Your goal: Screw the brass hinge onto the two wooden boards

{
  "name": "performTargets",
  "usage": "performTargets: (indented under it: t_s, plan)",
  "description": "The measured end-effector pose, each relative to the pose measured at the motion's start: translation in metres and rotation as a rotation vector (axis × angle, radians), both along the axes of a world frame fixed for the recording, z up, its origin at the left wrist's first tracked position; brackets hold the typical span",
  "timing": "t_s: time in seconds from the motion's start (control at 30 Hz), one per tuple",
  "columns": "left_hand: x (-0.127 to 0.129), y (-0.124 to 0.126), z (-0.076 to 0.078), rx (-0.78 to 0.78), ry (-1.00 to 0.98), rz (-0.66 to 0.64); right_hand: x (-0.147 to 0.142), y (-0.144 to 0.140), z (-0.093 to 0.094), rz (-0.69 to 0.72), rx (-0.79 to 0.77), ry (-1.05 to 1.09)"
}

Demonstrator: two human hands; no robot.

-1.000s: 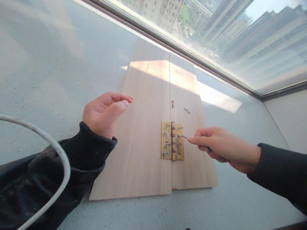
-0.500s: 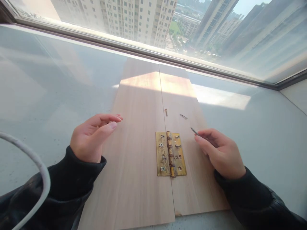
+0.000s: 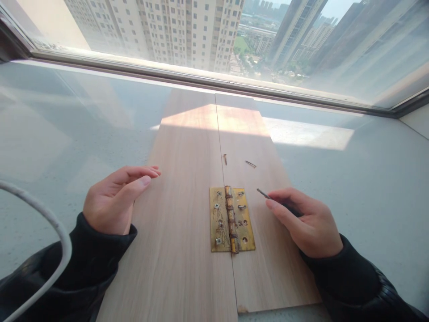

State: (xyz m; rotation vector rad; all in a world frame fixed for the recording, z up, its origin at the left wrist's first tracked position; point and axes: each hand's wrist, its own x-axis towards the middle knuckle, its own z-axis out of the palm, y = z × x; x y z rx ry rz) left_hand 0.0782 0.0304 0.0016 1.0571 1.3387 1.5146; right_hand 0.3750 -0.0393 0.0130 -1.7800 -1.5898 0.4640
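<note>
A worn brass hinge point(image 3: 216, 223) lies unfolded across the seam between two pale wooden boards. Cross-head screws sit in its left leaf, while the right leaf holds screws in the upper holes and has open holes lower down. To the right of the hinge, my right hand point(image 3: 306, 219) pinches a slim dark screwdriver point(image 3: 263, 193), its tip pointing up-left above the board; the handle is mostly hidden in the palm. My left hand point(image 3: 115, 197) hovers over the left board's edge, fingers stretched and thumb apart, holding nothing.
Beyond the hinge, a loose screw point(image 3: 225, 159) and another thin screw point(image 3: 250, 164) lie on the right board point(image 3: 275, 273). The left board point(image 3: 167, 259) sits beside it on a grey sill point(image 3: 368, 192). A white cable point(image 3: 56, 228) curves at left; a window frame point(image 3: 214, 82) runs behind.
The view has shifted slightly, so boards and hinge appear a little further left and lower. Both hands keep nearly the same poses, with the screwdriver still in my right hand.
</note>
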Motion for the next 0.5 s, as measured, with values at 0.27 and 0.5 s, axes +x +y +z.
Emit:
performTargets:
  t_s: [0.27,0.5]
  plan:
    - [-0.0016,0.0013,-0.0014,-0.017,0.030,-0.003,-0.0016,-0.0004,0.0041,0.081,0.003,-0.035]
    - [-0.0071,0.0042,-0.0058,-0.027,0.051,-0.021,0.0020,0.0022,0.0015,0.105,0.005,-0.060]
